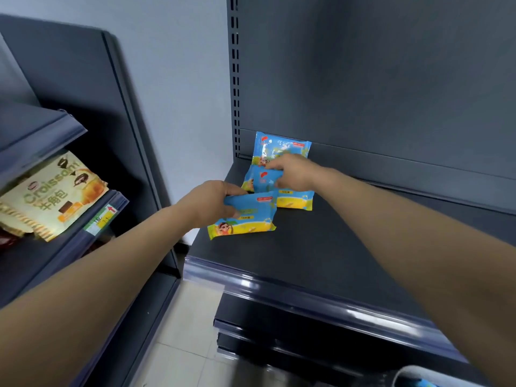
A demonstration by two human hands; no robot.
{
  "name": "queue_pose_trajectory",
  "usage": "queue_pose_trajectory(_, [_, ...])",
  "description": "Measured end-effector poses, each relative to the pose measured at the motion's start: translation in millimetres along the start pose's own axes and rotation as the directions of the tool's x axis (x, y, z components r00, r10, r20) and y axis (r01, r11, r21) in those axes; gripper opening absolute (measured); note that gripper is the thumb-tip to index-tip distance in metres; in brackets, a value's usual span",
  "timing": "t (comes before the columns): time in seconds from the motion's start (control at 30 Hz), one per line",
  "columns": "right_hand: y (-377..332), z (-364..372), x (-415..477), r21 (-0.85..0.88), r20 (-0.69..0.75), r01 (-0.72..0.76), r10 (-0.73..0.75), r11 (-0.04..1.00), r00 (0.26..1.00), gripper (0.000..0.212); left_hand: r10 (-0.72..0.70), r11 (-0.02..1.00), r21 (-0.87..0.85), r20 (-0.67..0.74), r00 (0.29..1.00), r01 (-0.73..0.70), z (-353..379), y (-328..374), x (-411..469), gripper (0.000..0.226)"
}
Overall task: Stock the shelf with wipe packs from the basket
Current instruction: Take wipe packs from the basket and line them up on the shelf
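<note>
Three blue and yellow wipe packs sit at the back left of the dark shelf [321,255]. The rear wipe pack [282,146] leans upright against the back panel. My right hand [293,171] grips the top of the middle wipe pack [290,198], which stands in front of it. My left hand [215,202] holds the upper left edge of the front wipe pack [248,219], whose bottom edge rests on the shelf. A white basket rim [435,375] shows at the bottom right corner, with a bit of blue inside.
A second shelving unit [83,107] stands to the left, holding croissant bags [53,196] behind a price rail [103,216]. A clear price rail [279,286] runs along the front edge of my shelf. Lower shelves and tiled floor [190,331] lie below.
</note>
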State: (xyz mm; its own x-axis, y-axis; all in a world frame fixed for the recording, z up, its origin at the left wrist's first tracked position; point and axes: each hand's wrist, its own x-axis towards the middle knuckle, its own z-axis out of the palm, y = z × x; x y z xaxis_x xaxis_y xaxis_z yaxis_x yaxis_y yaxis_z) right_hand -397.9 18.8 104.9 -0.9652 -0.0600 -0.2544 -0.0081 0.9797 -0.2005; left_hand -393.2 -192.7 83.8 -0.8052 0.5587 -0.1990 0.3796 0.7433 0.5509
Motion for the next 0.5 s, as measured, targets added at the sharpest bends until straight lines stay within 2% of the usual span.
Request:
queue_pose_trajectory(0.1, [7, 3, 4, -0.128, 0.039, -0.101, 0.107, 0.987, 0.993, 0.06, 0.001, 0.99, 0.144, 0.069, 0.998, -0.011, -1, -3, 7, 0.064])
queue_pose_trajectory(0.17, [15, 4, 4, -0.144, 0.056, -0.151, 0.16, 0.978, 0.986, 0.051, 0.019, 0.981, 0.191, 0.072, 0.997, -0.033, -1, -2, 12, 0.066])
queue_pose_trajectory(0.27, [24, 6, 5, -0.084, -0.039, -0.093, 0.09, 0.992, 0.995, 0.03, 0.079, 0.974, 0.211, 0.045, 0.996, -0.087, 1, 3, 21, 0.064])
queue_pose_trajectory(0.33, [23, 7, 10, -0.004, -0.113, -0.026, 0.025, 1.0, 0.993, 0.025, 0.105, 0.976, 0.188, 0.022, 0.994, -0.108, 5, 8, 28, 0.056])
queue_pose_trajectory(0.43, [18, 8, 16, 0.026, -0.149, 0.025, -0.021, 0.999, 0.989, 0.035, 0.12, 0.977, 0.174, 0.013, 0.993, -0.121, 9, 10, 37, 0.049])
queue_pose_trajectory(0.5, [16, 7, 19, -0.075, -0.175, 0.037, -0.049, 0.997, 0.983, 0.041, 0.123, 0.973, 0.194, 0.018, 0.992, -0.124, 9, 9, 42, 0.052])
